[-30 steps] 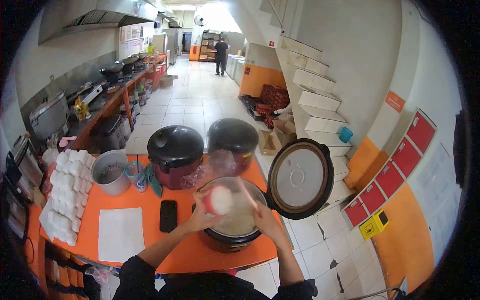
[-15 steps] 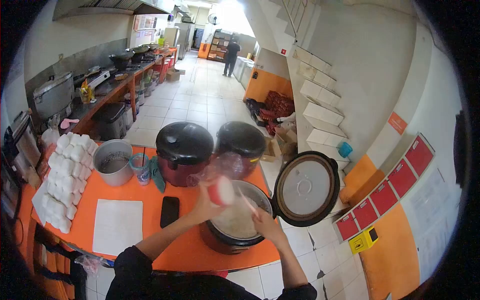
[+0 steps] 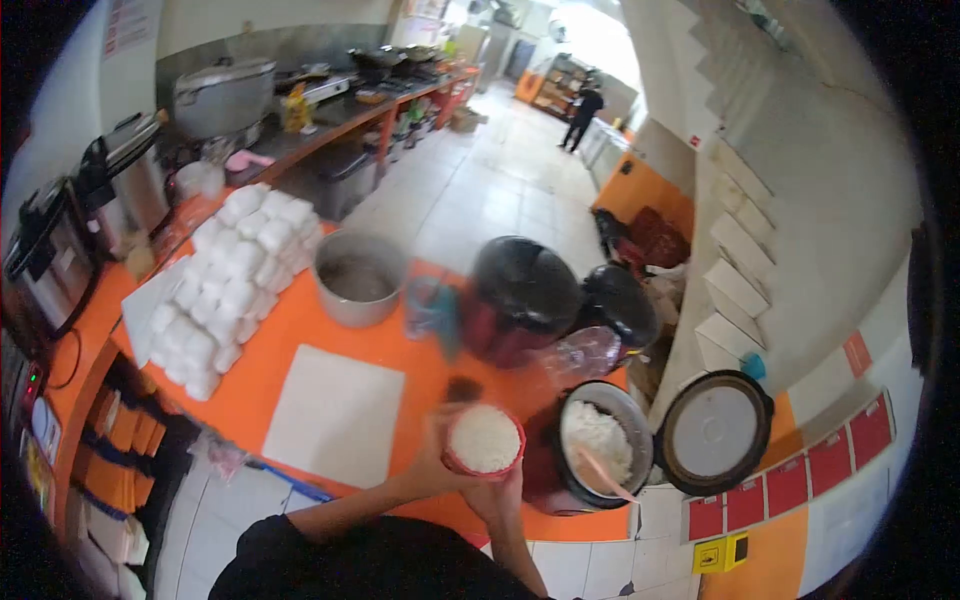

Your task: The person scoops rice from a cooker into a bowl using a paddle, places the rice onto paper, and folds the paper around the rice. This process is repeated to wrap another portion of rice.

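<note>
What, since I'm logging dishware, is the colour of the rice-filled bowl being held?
The bowl is red, filled with white rice; head view shows it best.

The left hand [image 3: 437, 458] and right hand [image 3: 500, 493] cup a rice-filled red bowl [image 3: 484, 440] beside the open rice cooker [image 3: 545, 475]

White tiled floor [image 3: 470, 190], orange table [image 3: 262, 350], white staircase [image 3: 740, 250], long kitchen counter [image 3: 340, 112], bright light at far end [image 3: 600, 20]

Rice bowl [image 3: 484, 440] left of open cooker [image 3: 598, 447], paper sheet [image 3: 335, 415] further left on table [image 3: 250, 385].
</note>
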Demonstrator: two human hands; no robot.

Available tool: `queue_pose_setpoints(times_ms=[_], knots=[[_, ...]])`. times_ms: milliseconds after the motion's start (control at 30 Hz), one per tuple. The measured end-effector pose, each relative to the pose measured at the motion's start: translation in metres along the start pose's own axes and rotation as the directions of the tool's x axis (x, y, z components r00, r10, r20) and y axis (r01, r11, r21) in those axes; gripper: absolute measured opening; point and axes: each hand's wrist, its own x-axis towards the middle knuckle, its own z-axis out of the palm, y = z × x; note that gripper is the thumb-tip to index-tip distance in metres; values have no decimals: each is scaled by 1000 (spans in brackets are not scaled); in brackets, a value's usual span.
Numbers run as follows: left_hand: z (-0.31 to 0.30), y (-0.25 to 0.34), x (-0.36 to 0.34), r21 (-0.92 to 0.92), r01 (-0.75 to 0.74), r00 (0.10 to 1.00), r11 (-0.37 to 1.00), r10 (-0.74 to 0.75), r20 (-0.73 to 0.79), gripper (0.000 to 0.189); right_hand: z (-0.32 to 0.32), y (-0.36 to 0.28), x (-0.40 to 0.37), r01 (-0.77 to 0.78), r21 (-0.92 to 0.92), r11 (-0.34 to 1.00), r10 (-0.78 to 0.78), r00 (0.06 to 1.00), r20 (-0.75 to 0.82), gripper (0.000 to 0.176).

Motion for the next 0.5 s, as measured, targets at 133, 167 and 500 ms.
queue_pose_setpoints(times_ms=[133, 167, 500], knots=[[-93, 7, -38, 565, 213, 959, 797, -281, 35, 103, -26, 80, 52, -69, -296, 953, 63, 998, -30, 54], [-120, 2, -47, 722, 225, 923, 654, -381, 58, 105, -2, 83, 57, -206, -135, 969, 190, 975, -117, 55], [-282, -49, -117, 967, 106, 829, 232, -558, 43, 107, 27, 214, 124, 414, -831, -371, 103, 908, 406, 63]])
